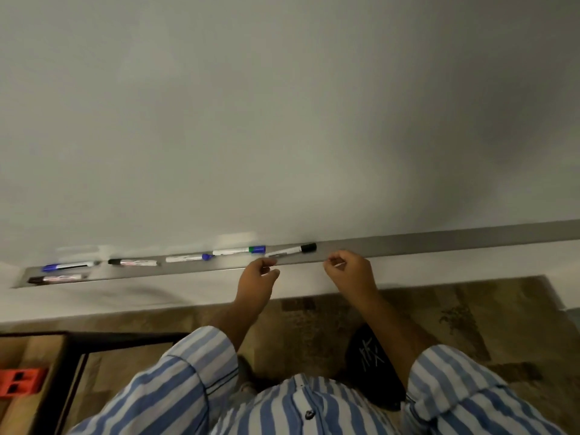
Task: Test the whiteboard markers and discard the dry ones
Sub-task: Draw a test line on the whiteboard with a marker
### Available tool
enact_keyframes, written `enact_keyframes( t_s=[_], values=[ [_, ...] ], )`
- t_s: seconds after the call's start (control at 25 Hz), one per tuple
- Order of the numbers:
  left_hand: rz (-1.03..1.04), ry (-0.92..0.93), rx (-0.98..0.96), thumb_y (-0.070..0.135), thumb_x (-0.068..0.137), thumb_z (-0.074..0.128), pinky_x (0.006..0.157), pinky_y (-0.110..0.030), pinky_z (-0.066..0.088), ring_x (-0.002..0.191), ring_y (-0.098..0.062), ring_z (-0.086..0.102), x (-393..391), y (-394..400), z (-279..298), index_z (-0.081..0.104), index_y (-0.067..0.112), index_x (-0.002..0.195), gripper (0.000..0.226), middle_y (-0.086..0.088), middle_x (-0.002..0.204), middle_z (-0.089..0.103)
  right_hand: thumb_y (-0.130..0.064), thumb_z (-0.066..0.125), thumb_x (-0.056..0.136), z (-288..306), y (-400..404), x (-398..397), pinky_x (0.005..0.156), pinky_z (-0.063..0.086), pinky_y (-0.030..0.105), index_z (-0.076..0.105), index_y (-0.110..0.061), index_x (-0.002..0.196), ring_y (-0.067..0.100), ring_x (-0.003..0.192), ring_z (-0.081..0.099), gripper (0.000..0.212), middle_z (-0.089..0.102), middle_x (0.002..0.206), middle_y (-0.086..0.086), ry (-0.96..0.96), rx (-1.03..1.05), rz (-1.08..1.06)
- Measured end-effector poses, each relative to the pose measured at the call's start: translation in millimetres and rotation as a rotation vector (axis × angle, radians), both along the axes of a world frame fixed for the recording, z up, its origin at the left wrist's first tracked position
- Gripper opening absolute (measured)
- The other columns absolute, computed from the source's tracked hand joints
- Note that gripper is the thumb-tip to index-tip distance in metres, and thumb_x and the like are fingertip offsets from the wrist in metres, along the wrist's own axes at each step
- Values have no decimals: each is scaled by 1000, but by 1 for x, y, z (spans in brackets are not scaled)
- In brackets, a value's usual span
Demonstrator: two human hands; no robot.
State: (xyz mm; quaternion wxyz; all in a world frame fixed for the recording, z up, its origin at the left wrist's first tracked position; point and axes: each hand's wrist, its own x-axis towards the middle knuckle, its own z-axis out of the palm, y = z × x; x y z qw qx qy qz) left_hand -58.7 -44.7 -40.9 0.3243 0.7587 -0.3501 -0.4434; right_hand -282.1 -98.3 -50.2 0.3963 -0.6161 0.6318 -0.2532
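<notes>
- along the metal tray (439, 243) under the whiteboard (282, 105), six markers lay in a loose row, all capped as far as could be seen.
- from the far left: a blue-capped marker (67, 266) with a dark one (56, 279) just near of it, then a black-capped marker (133, 262), a second blue-capped marker (188, 257), a marker with a blue cap and green band (238, 250), and rightmost a black-capped marker (292, 250) lying tilted.
- the left hand (255, 277) hovered at the tray's near edge, fingers loosely curled and narrow, fingertips just beside the white barrel end of the tilted marker; whether they touched it could not be told.
- the right hand (351, 271) sat right of that marker, near its cap end, thumb and forefinger pinched close; it seemed to hold nothing, though blur left that unsure.
- no ink strokes showed on the board, so testing looked barely begun.
- the markers would likely handle as light, stiff plastic tubes, smooth and prone to roll on the tray; a sensible hold would be mid-barrel with one hand, the other pulling the snug cap straight off.
- no bin for dry ones was clearly in view.
</notes>
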Motion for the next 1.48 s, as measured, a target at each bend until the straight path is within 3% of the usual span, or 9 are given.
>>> enact_keyframes(
  t_s=[0.12,0.32,0.48,0.56,0.72,0.96,1.12,1.32,1.48],
  values=[
    [5,-8,20,15,102,64,74,-19,52,96,-13,67,22,-5,-3,64,15,133,31,-1,114,70,-17,77,95,1,-14,17,82,54,27,74,-8,113,21,95,71,20,72,100,1,10,51,-4],
    [-85,-88,55,20,101,69,107,-39,55,112,-20,66,44,-22,-9,60,13,139,40,-3,124,69,-15,73,94,-2,-25,43,82,57,42,69,2,103,37,94,68,19,70,102,21,106,107,-24],
    [-182,-84,99,12,95,73,103,-46,58,110,-25,67,50,-38,-6,57,13,142,50,-1,119,67,-26,76,91,-7,-31,62,79,45,30,63,-17,98,22,89,60,17,60,111,10,172,180,12],
    [-206,-83,117,12,94,73,99,-43,60,106,-26,68,49,-43,-5,60,13,139,47,-4,116,69,-26,76,91,-7,-31,70,81,45,29,68,-12,107,22,91,60,22,58,112,8,167,196,4],
    [-92,24,116,10,94,72,85,-29,59,98,-22,70,54,-45,-2,66,13,137,44,-4,111,73,-23,78,94,3,-22,82,70,44,24,66,-17,108,11,84,61,19,64,97,-5,-53,223,-178],
    [137,259,38,10,94,77,93,-32,63,99,-23,76,66,-31,15,77,9,117,23,-8,105,78,-17,77,98,26,0,91,89,63,35,70,-12,114,24,106,75,18,77,113,9,-599,436,-441],
    [94,392,-2,4,89,81,89,-34,64,99,-32,77,52,-18,37,78,3,101,13,-18,100,79,-13,77,96,47,13,95,95,64,38,76,-8,113,24,110,76,18,79,115,12,-875,450,-434],
    [-110,424,11,11,90,80,89,-41,65,104,-31,77,17,9,61,73,3,108,21,-16,106,78,-18,72,101,82,22,88,96,64,38,78,-15,115,20,107,78,16,82,109,5,-924,336,-347],
    [-7,570,-259,24,106,58,93,-44,61,114,-26,73,-5,9,98,69,10,129,29,-12,123,75,-33,57,110,112,22,75,84,63,32,80,-25,113,19,93,74,25,79,97,4,-690,253,-59]
  ],
)
